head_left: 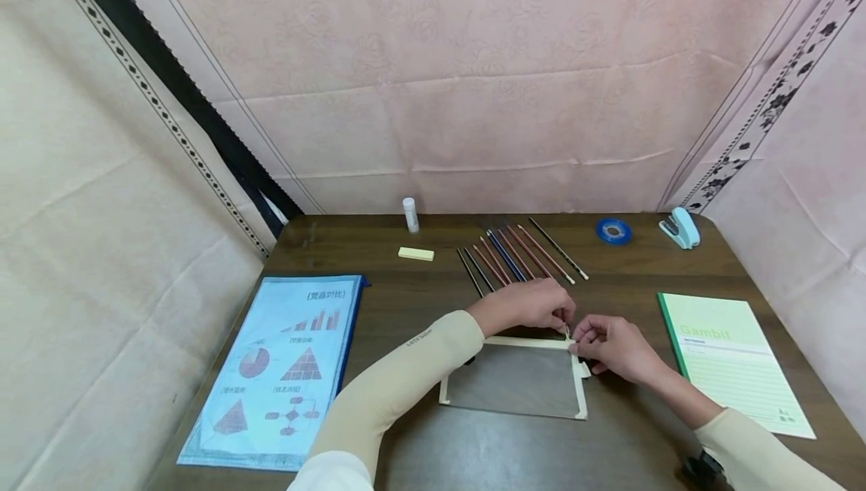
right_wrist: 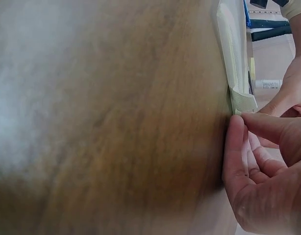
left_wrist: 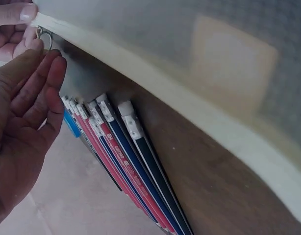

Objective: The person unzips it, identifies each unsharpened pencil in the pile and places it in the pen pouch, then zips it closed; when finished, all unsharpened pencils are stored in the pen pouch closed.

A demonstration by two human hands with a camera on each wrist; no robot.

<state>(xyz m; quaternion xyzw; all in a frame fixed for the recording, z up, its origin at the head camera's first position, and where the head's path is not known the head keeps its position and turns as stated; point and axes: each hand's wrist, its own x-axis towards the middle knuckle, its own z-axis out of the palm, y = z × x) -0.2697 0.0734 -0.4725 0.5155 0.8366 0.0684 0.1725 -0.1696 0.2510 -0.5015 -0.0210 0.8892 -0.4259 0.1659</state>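
Observation:
A grey translucent zip pouch with cream edging lies flat on the table in front of me. At its far right corner my left hand pinches the small metal ring of the zipper pull between thumb and fingers. My right hand grips that same corner by the cream edge, thumb against the index finger, as the right wrist view shows. Both hands are close together there. In the left wrist view a pale square patch shows on the pouch; what it is I cannot tell.
Several pencils lie side by side beyond the pouch. Farther back are a glue stick, a pale yellow block, blue tape and a light-blue stapler. A blue document folder lies left, a green notebook right.

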